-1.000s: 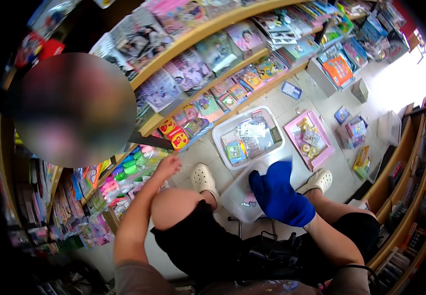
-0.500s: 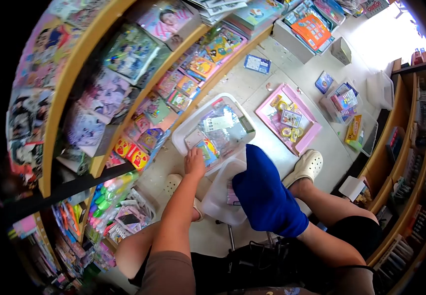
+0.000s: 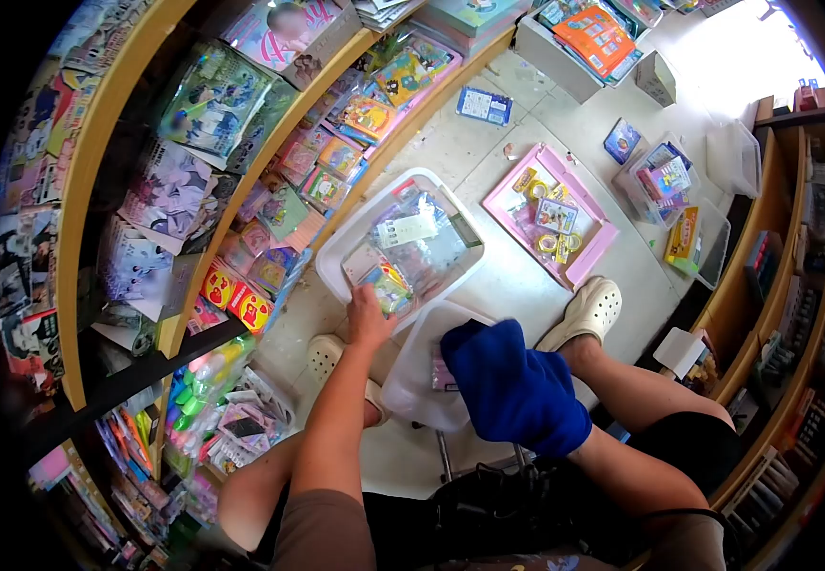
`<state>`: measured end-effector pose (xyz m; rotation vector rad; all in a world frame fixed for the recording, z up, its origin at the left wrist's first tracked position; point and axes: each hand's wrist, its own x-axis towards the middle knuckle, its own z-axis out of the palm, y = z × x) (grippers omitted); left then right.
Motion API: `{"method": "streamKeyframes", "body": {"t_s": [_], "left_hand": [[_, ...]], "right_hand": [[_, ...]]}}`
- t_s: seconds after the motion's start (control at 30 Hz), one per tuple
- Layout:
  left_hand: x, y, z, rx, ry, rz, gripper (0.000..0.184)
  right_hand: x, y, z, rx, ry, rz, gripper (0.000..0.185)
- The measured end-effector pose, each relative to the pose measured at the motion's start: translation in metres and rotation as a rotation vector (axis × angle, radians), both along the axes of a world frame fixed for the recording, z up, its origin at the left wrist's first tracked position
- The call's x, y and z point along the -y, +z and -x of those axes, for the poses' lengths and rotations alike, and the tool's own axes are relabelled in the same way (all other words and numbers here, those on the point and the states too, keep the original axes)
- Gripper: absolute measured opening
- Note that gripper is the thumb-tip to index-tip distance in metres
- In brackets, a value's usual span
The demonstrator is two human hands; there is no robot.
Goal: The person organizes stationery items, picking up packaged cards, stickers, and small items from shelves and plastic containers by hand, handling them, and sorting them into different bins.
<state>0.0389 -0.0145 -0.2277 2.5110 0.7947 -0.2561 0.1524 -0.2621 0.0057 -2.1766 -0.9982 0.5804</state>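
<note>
My left hand reaches over the near left rim of a white plastic bin, its fingers closed on the edge of a colourful packet. Other clear-wrapped packets lie in the same bin. A bunched blue cloth covers my right hand, hiding its fingers; only the wrist and forearm show. The cloth hangs over the right side of a translucent bin or lid, where a small pinkish item shows beside it.
A pink tray with yellow rolls and packets lies beyond my right foot. Blue packs, a clear box of packets and a grey box sit on the floor. Wooden shelves stand left, others right.
My left hand has moved from beside the left shelf into the white bin and closed on the packet. The blue cloth is lower and more bunched. The view has shifted toward the left shelves.
</note>
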Motion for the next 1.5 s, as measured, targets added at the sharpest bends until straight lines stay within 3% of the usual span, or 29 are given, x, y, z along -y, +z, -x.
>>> {"method": "streamKeyframes", "body": {"t_s": [0.1, 0.2, 0.33, 0.4, 0.47, 0.57, 0.63, 0.73, 0.8, 0.83, 0.9, 0.93, 1.0, 1.07, 1.1, 1.13, 1.2, 1.3, 1.37, 1.43, 1.47, 1.5], "left_hand": [[0.014, 0.023, -0.006, 0.140, -0.026, 0.101, 0.065], [0.028, 0.076, -0.020, 0.241, -0.089, 0.181, 0.066], [0.047, 0.144, -0.037, 0.406, -0.255, 0.248, 0.065], [0.062, 0.189, -0.042, 0.461, -0.345, 0.266, 0.066], [0.076, 0.224, -0.038, 0.492, -0.438, 0.297, 0.066], [0.090, 0.267, -0.029, 0.541, -0.576, 0.276, 0.065], [0.092, 0.287, -0.023, 0.546, -0.621, 0.257, 0.064], [0.094, 0.317, -0.014, 0.552, -0.594, 0.272, 0.060], [0.095, 0.327, -0.007, 0.570, -0.545, 0.302, 0.063], [0.098, 0.327, -0.005, 0.610, -0.447, 0.351, 0.065], [0.106, 0.323, -0.004, 0.686, -0.250, 0.457, 0.069], [0.106, 0.321, -0.004, 0.644, -0.214, 0.522, 0.073], [0.112, 0.316, -0.012, 0.685, -0.154, 0.726, 0.070], [0.118, 0.306, -0.021, 0.745, -0.210, 0.816, 0.061], [0.117, 0.304, -0.024, 0.752, -0.204, 0.847, 0.060], [0.115, 0.303, -0.028, 0.760, -0.196, 0.878, 0.058], [0.113, 0.303, -0.035, 0.780, -0.139, 0.951, 0.061], [0.111, 0.324, -0.044, 0.756, 0.169, 1.380, 0.069], [0.101, 0.326, -0.051, 0.773, 0.319, 1.513, 0.067], [0.086, 0.330, -0.054, 0.790, 0.342, 1.634, 0.067], [0.080, 0.330, -0.055, 0.826, 0.382, 1.676, 0.066], [0.074, 0.330, -0.055, 0.844, 0.393, 1.755, 0.066]], "right_hand": [[0.003, -0.009, 0.008, -0.383, -0.178, -0.165, 0.031], [0.011, -0.039, 0.021, -1.164, -0.578, -0.483, 0.028], [0.018, -0.095, 0.011, -1.378, -0.613, -0.867, 0.009], [0.022, -0.090, 0.003, -1.152, -0.464, -0.776, 0.012], [0.018, -0.031, -0.013, -0.583, -0.192, -0.401, 0.016], [0.011, 0.019, -0.009, -0.477, -0.105, -0.415, 0.029], [0.007, 0.043, -0.006, -0.512, -0.017, -0.469, 0.041], [0.003, 0.040, -0.002, -1.222, 0.169, -0.749, 0.054], [0.010, 0.046, 0.003, -1.126, 0.160, -0.738, 0.053], [0.011, 0.056, 0.004, -1.569, 0.064, -0.818, 0.052], [0.011, 0.056, 0.005, -1.529, -0.003, -0.853, 0.050], [0.008, 0.048, 0.006, -1.050, 0.030, -0.804, 0.050], [0.009, 0.051, 0.002, -0.442, 0.084, -0.720, 0.048], [0.002, 0.059, 0.006, -1.225, -0.239, -0.896, 0.040], [0.001, 0.055, 0.003, -0.457, -0.027, -0.743, 0.033], [0.000, 0.051, 0.001, 0.344, -0.081, -0.583, 0.026], [-0.014, 0.051, 0.007, 0.050, -0.090, -0.449, 0.038], [-0.038, 0.059, 0.013, -0.092, -0.129, -0.330, 0.049], [-0.047, 0.078, 0.023, 0.122, -0.127, -0.095, 0.052], [-0.048, 0.073, 0.022, -0.292, -0.276, -0.509, 0.038], [-0.041, 0.072, 0.016, -1.030, -0.343, -0.592, 0.033], [-0.047, 0.053, 0.022, -0.926, -0.358, -0.604, 0.033]]}}
